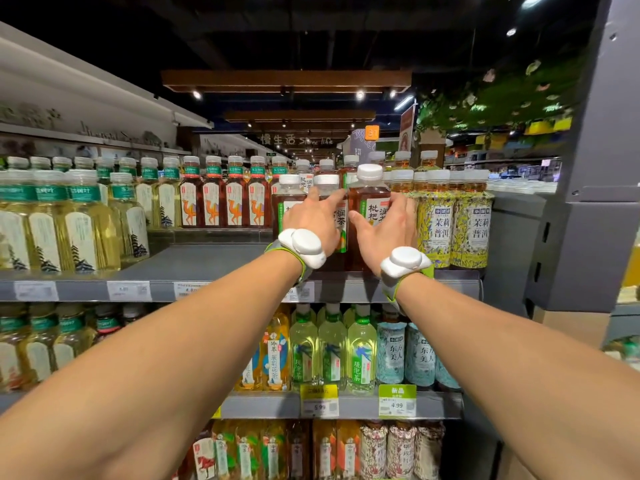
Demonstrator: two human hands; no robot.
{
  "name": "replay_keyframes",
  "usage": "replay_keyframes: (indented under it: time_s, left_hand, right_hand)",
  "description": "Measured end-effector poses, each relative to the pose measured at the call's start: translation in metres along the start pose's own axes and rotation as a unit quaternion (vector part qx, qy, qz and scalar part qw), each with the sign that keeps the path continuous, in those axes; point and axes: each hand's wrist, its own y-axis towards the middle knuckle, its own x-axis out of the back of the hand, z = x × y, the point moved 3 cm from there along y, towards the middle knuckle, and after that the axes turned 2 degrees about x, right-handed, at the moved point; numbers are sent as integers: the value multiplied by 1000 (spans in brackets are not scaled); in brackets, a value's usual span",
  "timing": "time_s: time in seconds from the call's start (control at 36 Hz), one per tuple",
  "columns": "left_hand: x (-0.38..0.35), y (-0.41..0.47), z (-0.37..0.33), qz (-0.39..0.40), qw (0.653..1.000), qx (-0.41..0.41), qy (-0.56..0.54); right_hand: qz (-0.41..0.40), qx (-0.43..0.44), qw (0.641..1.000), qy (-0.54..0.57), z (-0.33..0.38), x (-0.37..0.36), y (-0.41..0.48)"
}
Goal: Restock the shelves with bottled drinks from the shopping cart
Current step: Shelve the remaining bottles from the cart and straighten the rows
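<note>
The right hand (384,230) is wrapped round a brown bottle (369,199) with a white cap, thumb on its left side and fingers round its right. The bottle stands upright at the front of the top shelf (207,261). The left hand (311,220) lies just beside it with its back to us, fingers stretched out flat. They rest across the fronts of two more brown bottles (325,183) standing touching the first on its left, and the forefinger reaches towards the held one. The two hands are close but not touching. Each wrist carries a green strap with a white tracker, one on the left (303,245) and one on the right (405,261).

Right of the held bottle, and touching it, stands a row of yellow flowered bottles (471,230). To the left of the hands the shelf has a bare stretch at the front. Behind it are brown bottles with a camel on the label (221,206), and further left pale yellow bottles (79,230).

The lower shelf (263,405) below holds green bottles (332,351) under the hands. Two price tags (319,400) are clipped to its edge. A grey post (588,202) closes off the shelving on the right.
</note>
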Motion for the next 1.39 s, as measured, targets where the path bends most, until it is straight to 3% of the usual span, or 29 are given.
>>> replay_keyframes:
  time_s: [0.47, 0.69, 0.75, 0.89, 1.08, 1.39]
  left_hand:
    - [0, -6, -1, 25, 1000, 9, -14]
    - [-2, -10, -1, 67, 995, -10, -67]
    - [2, -18, -5, 43, 996, -12, -81]
    - [-10, -50, -5, -105, 979, 3, -172]
    - [-90, -122, 19, -11, 961, 69, -267]
    - [-208, -297, 88, 110, 938, 210, -252]
  right_hand:
    - [44, -14, 996, -78, -6, -14, 5]
    - [67, -71, 990, -99, -9, -6, -6]
    - [50, -71, 993, -75, -10, -2, -12]
    - [47, -30, 998, -15, -14, -3, -48]
    - [118, -100, 987, 34, -65, -31, -139]
    - [293, -239, 926, 20, -125, -76, -338]
